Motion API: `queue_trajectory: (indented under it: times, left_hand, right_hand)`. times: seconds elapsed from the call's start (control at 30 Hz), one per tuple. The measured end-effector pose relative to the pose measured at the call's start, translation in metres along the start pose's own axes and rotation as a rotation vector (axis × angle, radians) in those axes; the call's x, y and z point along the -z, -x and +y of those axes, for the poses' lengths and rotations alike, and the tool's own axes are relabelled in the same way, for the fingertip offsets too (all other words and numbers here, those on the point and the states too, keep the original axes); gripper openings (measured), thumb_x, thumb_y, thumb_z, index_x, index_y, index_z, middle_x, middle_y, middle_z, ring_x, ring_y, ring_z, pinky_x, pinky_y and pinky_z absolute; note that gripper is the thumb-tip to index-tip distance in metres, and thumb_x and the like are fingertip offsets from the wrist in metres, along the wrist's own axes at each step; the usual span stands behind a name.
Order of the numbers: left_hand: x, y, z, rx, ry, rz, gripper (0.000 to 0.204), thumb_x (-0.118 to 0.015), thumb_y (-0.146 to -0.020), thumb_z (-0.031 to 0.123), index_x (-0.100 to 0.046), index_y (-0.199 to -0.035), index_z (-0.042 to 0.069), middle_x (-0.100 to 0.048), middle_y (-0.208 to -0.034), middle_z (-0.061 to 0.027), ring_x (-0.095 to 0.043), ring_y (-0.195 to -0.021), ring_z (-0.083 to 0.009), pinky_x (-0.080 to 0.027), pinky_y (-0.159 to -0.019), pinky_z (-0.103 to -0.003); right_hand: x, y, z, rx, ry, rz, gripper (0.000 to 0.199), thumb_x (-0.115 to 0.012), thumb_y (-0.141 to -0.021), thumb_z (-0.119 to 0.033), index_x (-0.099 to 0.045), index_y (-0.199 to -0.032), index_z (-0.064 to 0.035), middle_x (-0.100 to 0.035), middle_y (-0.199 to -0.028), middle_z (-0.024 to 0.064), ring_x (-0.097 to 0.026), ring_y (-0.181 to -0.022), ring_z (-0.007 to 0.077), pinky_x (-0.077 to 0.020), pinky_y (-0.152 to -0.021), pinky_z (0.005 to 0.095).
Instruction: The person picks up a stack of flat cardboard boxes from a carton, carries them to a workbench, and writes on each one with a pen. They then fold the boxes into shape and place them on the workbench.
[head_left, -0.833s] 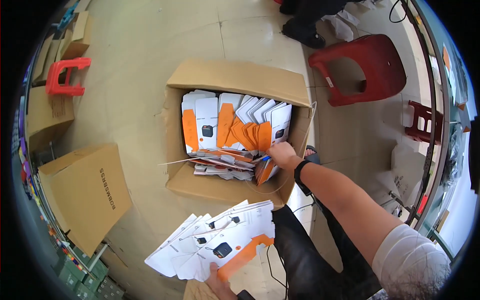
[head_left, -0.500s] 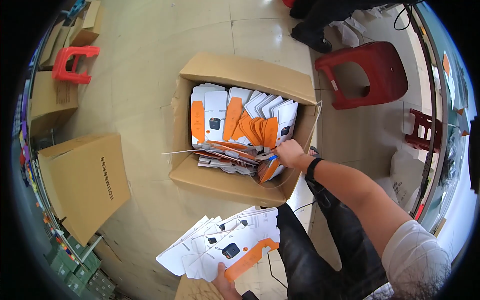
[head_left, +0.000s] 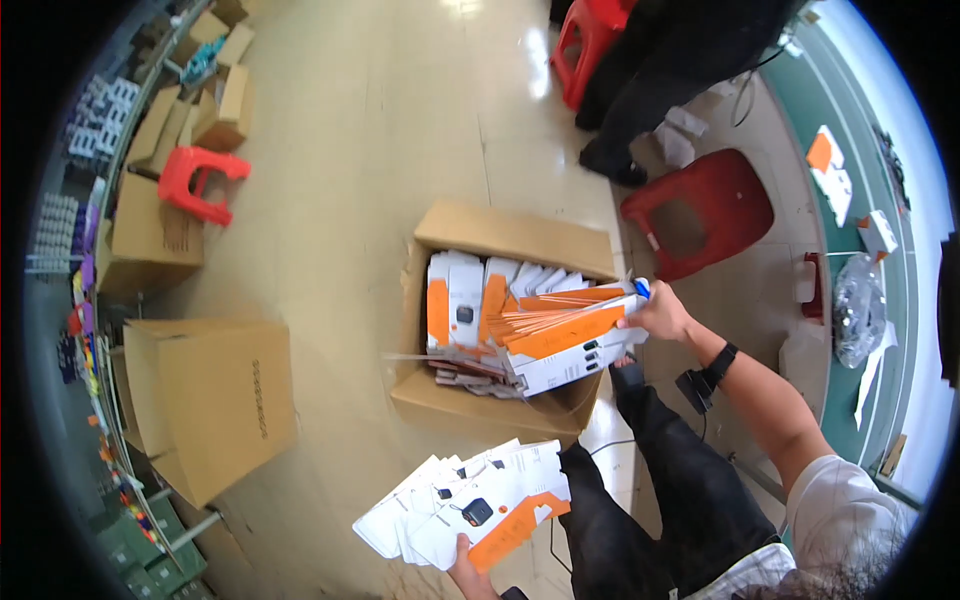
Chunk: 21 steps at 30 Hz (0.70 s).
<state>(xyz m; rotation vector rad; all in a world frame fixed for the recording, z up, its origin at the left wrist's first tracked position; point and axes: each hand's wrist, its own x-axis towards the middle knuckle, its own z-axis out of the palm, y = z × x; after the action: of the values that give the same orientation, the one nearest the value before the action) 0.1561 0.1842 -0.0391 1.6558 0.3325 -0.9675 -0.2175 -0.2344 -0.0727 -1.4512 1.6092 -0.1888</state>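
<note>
At lower centre, the left hand [head_left: 467,570] grips fanned cards [head_left: 440,525] outside the carton [head_left: 515,228]; right of centre, the right hand [head_left: 662,312] grips another bundle [head_left: 560,340], more cards [head_left: 455,285] remaining inside.

White short sleeve [head_left: 840,500], black wristband [head_left: 720,363], black trousers [head_left: 705,505]

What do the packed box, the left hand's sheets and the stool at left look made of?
Packed box: matte brown cardboard, with folded flaps. Sheets in the left hand: probably smooth printed card, thin, crisp-edged. Stool: likely moulded plastic, uniformly red.
</note>
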Motion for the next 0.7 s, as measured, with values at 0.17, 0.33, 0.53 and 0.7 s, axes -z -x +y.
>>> queue_trajectory:
  times: [0.17,0.33,0.53,0.7]
  left_hand:
    - [-0.032,0.01,0.033,-0.093,0.009,-0.21,0.059,-0.06,-0.095,-0.007,-0.039,-0.15,-0.004,-0.054,-0.144,-0.0191,-0.06,-0.122,-0.0329,-0.055,-0.1,-0.047]
    - [-0.1,0.069,0.106,-0.095,-0.116,-0.391,0.056,-0.065,-0.094,-0.005,-0.046,-0.147,-0.003,-0.057,-0.141,-0.0163,-0.06,-0.122,-0.0316,-0.055,-0.099,-0.046]
    - [-0.178,0.156,0.186,-0.083,-0.232,-0.769,0.056,-0.067,-0.093,-0.004,-0.048,-0.146,-0.002,-0.058,-0.14,-0.015,-0.06,-0.122,-0.0307,-0.054,-0.099,-0.045]
    - [-0.304,0.295,0.149,-0.211,-0.45,-1.035,0.072,-0.076,-0.084,-0.007,-0.046,-0.149,0.0,-0.057,-0.143,-0.0107,-0.056,-0.127,-0.0276,-0.049,-0.104,-0.04]
  right_hand:
    - [0.085,0.11,-0.032,0.053,-0.702,0.07,0.033,-0.084,-0.08,-0.002,-0.074,-0.112,0.0031,-0.076,-0.104,0.0085,-0.071,-0.092,0.0176,-0.0571,-0.085,0.0357]
    - [0.162,0.3,-0.039,-0.028,-1.122,0.197,0.052,-0.084,-0.08,0.0,-0.067,-0.129,0.0001,-0.073,-0.119,0.0097,-0.071,-0.106,0.0232,-0.0553,-0.097,0.0389]
    - [0.247,0.501,-0.05,-0.066,-1.442,0.443,0.058,-0.083,-0.081,-0.008,-0.063,-0.135,-0.008,-0.07,-0.128,0.0074,-0.068,-0.116,0.025,-0.0541,-0.099,0.04]
    - [0.262,0.611,0.057,-0.21,-1.485,0.858,0.049,-0.078,-0.084,-0.006,-0.064,-0.13,-0.0097,-0.072,-0.119,0.0058,-0.071,-0.099,0.0195,-0.0516,-0.066,0.0288]
